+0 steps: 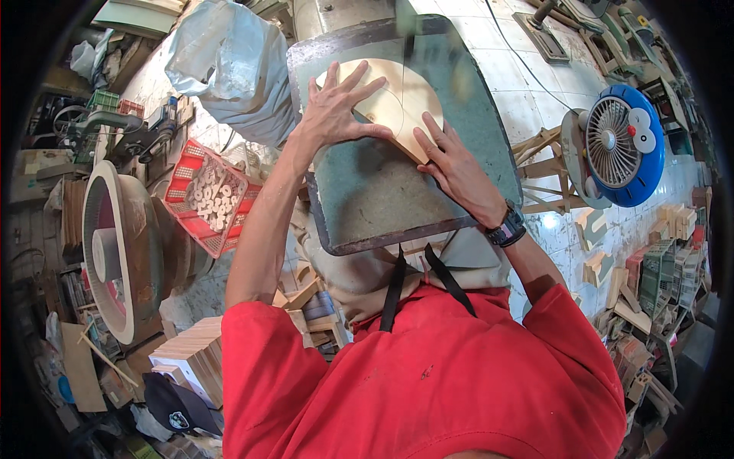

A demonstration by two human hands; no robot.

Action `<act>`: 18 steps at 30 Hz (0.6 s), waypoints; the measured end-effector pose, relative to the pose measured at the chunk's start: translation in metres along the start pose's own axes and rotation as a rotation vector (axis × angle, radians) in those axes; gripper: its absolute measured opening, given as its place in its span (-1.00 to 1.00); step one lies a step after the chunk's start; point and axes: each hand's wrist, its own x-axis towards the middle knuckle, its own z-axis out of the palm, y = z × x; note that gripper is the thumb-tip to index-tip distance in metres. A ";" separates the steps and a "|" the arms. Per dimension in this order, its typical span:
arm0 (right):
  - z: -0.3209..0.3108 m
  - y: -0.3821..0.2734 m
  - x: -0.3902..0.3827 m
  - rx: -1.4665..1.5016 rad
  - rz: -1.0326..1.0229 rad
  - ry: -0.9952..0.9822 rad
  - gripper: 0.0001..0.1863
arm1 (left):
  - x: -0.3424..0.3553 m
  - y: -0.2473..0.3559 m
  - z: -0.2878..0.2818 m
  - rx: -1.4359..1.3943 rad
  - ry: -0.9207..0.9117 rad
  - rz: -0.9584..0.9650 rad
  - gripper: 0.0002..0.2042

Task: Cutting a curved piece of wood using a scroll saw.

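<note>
A pale wooden board (418, 86) with a rounded outline and a straight near edge lies flat on a grey-green machine table (367, 203) with a dark rim. My left hand (340, 107) is open on the board's left part, its fingers spread and its thumb pointing right along the near edge. On the right corner rests my right hand (455, 164), fingers stretched onto the wood and thumb beside the edge. Between the hands a thin curved line runs across the board. A blurred upright machine part (409, 34) stands above its far side; a blade cannot be made out clearly.
Left of the table are a pale plastic sack (229, 61), a red crate (183, 183) holding small wooden rings, and a large round wheel-like machine part (107, 252). A blue fan (623, 145) stands at right. Stacked wood blocks (191, 356) lie at lower left.
</note>
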 end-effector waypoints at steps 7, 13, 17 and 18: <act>-0.001 0.001 0.001 0.020 0.013 -0.015 -0.31 | -0.001 0.002 0.000 -0.012 -0.011 -0.037 0.05; -0.003 0.000 0.003 0.017 0.019 -0.040 -0.32 | -0.002 0.003 -0.002 -0.037 -0.028 -0.061 0.07; -0.004 0.001 0.003 0.020 0.009 -0.020 -0.32 | -0.002 0.003 -0.002 -0.030 -0.036 -0.069 0.08; -0.003 0.002 0.003 0.015 0.018 -0.027 -0.32 | -0.002 0.004 -0.002 -0.020 -0.026 -0.072 0.08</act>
